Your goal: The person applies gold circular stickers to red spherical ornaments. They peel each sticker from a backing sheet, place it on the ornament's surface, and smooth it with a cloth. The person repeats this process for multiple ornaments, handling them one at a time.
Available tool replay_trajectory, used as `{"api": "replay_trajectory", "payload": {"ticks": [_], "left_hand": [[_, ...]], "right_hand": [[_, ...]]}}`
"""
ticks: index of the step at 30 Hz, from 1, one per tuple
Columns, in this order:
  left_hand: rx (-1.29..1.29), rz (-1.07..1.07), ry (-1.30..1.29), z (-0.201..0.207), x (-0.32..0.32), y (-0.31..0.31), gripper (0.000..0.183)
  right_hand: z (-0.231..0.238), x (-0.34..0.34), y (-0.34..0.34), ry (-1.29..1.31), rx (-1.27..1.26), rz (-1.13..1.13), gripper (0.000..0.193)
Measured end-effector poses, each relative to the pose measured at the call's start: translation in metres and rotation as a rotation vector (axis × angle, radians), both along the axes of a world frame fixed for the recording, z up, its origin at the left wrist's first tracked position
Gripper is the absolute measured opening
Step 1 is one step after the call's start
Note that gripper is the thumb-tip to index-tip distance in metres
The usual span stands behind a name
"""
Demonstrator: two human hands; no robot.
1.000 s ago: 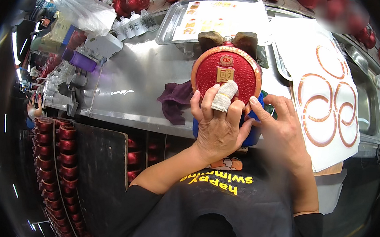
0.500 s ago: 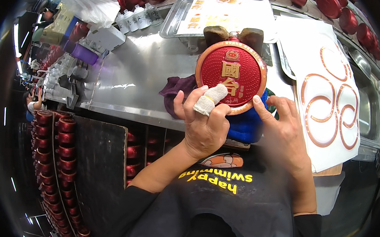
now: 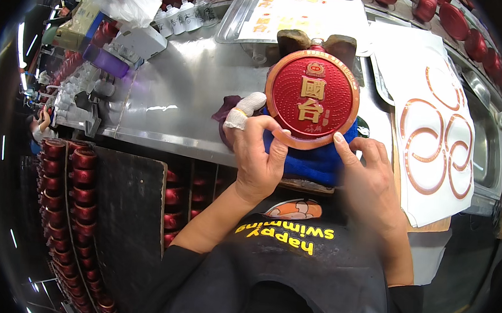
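A flat round red bottle with raised gold characters lies face up, its neck pointing away from me. A copper-coloured ring sticker runs around the rim of its face. My left hand is closed at the lower left of that rim, thumb and a bent finger against the edge; one finger wears a white fabric cover. My right hand presses its thumb on the lower right rim, with the other fingers curled beside it. Under the bottle are a blue cloth and a dark two-lobed support.
White backing sheets with more copper rings lie at the right. Behind the bottle is a metal tray holding a printed sheet. A purple cloth touches my left side's work area. White bottles stand at the back left; red bottles line racks.
My left hand's covered finger has moved off the bottle's face to its left side. The left thumb and a finger are now at the lower rim. My right thumb stays on the rim.
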State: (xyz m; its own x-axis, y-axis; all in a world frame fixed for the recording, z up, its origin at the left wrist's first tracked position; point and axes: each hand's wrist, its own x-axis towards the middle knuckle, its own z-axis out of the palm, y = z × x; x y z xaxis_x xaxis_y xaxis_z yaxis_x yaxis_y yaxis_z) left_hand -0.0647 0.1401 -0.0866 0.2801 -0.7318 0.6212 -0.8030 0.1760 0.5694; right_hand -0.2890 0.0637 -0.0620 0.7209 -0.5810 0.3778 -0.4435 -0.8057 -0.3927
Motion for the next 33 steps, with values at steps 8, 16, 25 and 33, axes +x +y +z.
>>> {"api": "replay_trajectory", "payload": {"ticks": [8, 16, 25, 33], "left_hand": [[0.053, -0.161, 0.095, 0.007, 0.008, 0.003, 0.076], [0.031, -0.124, -0.097, 0.001, 0.007, 0.004, 0.050], [0.032, -0.075, -0.062, 0.005, 0.010, -0.007, 0.016], [0.040, -0.037, -0.073, 0.004, 0.011, -0.009, 0.018]], "right_hand": [[0.000, 0.003, 0.004, 0.033, 0.026, -0.003, 0.072], [-0.003, 0.004, 0.002, -0.027, 0.011, -0.004, 0.074], [-0.004, 0.005, 0.003, -0.029, -0.002, -0.009, 0.076], [-0.005, 0.010, 0.007, 0.023, -0.022, -0.016, 0.075]]}}
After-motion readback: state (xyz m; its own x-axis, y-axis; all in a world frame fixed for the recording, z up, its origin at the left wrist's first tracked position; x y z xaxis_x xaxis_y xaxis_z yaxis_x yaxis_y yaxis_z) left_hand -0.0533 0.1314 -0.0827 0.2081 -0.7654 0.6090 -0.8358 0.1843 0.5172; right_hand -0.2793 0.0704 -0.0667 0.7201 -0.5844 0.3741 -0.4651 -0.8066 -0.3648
